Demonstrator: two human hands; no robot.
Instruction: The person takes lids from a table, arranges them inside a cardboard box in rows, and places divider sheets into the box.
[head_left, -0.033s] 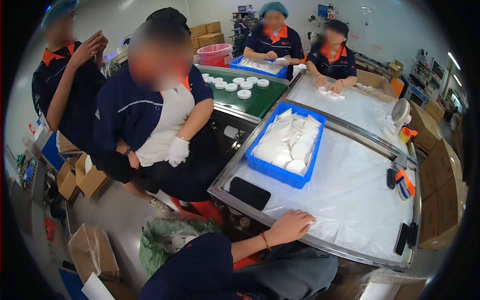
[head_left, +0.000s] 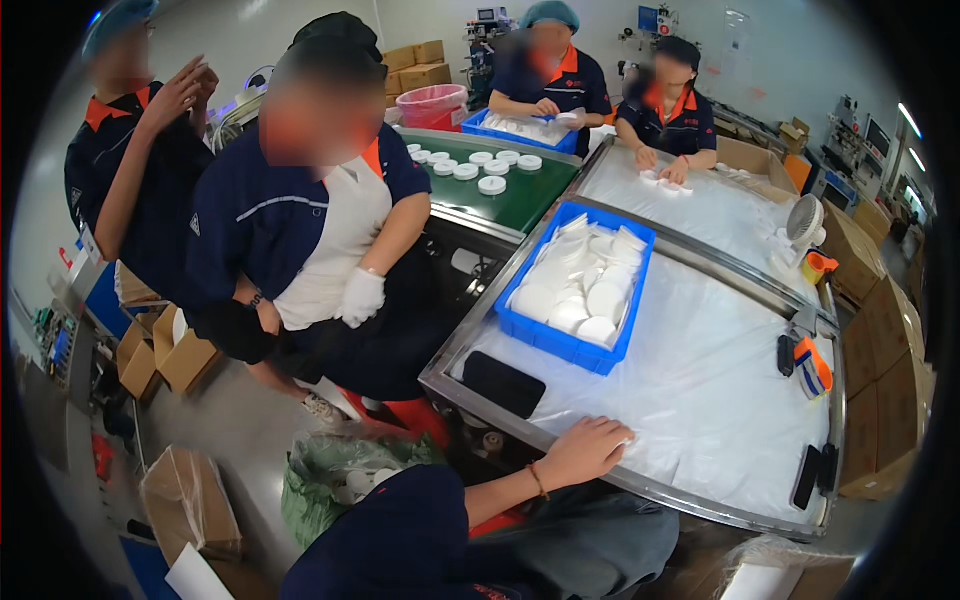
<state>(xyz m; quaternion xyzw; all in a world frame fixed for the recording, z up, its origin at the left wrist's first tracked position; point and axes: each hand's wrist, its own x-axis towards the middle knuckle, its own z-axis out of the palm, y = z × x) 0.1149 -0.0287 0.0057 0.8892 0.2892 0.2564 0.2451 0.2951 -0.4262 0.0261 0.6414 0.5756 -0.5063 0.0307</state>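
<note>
My left hand (head_left: 588,449) rests on the near metal rim of the table, fingers bent together and the tips at the white plastic film (head_left: 700,400). Something small and white shows at the fingertips, too small to name. A cord bracelet circles the wrist. Up and left of the hand, a black phone (head_left: 504,385) lies flat on the film near the rim. Beyond it stands a blue crate (head_left: 566,345) heaped with round white discs (head_left: 570,285). My right hand is out of view.
Several white round pieces (head_left: 492,185) lie on a green belt (head_left: 470,208). A seated person (head_left: 300,220) is close at left; others work across the table. A green sack (head_left: 310,490) and open cartons (head_left: 190,500) stand on the floor. Another phone (head_left: 806,477) lies at the right rim.
The view has shifted very slightly, so the scene sits a little further right. My left hand keeps its place at the table rim.
</note>
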